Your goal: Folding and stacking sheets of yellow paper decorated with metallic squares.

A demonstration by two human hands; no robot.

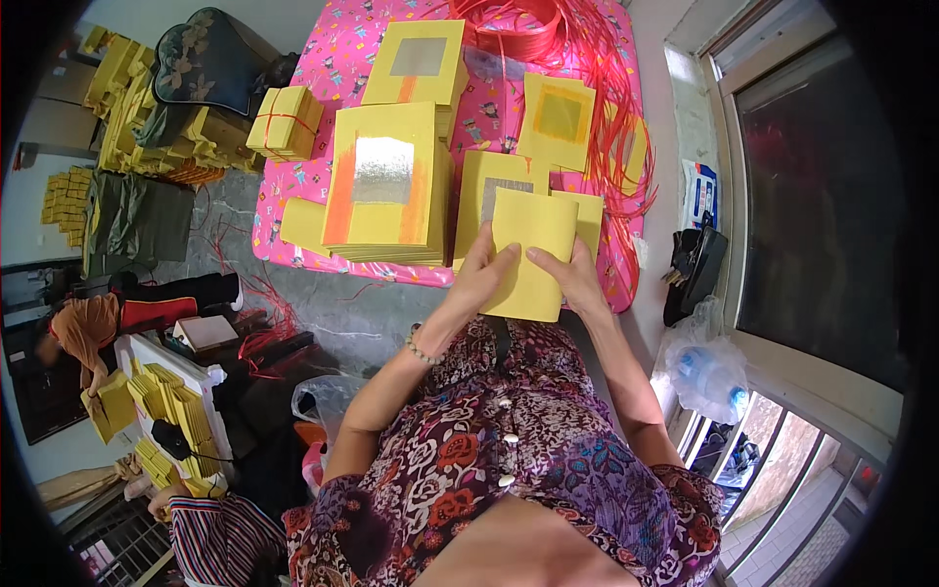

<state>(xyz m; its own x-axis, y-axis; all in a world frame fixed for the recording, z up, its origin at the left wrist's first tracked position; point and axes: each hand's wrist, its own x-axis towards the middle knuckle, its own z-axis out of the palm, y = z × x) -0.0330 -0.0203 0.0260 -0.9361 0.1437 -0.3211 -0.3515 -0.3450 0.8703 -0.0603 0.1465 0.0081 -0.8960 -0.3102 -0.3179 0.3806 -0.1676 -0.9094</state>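
Observation:
A plain yellow paper sheet or thin wad of sheets (536, 215) is held upright at the near edge of the pink-covered table. My left hand (481, 272) grips its left side and my right hand (579, 282) its right side, both thumbs lying on the front face. How many sheets it has, I cannot tell. Just behind it lies yellow paper with a silver patch (479, 186), partly covered. To the left stands a tall stack of yellow paper (372, 223) with a silver square and orange bands on top. A rolled or folded yellow piece (305, 225) is beside that stack.
Farther back are another yellow stack (391, 86), a bundle tied with red string (284, 122), and red plastic strips (626, 59). A window (822, 196) is at right. Two people work at lower left, near a white table with yellow paper (181, 401).

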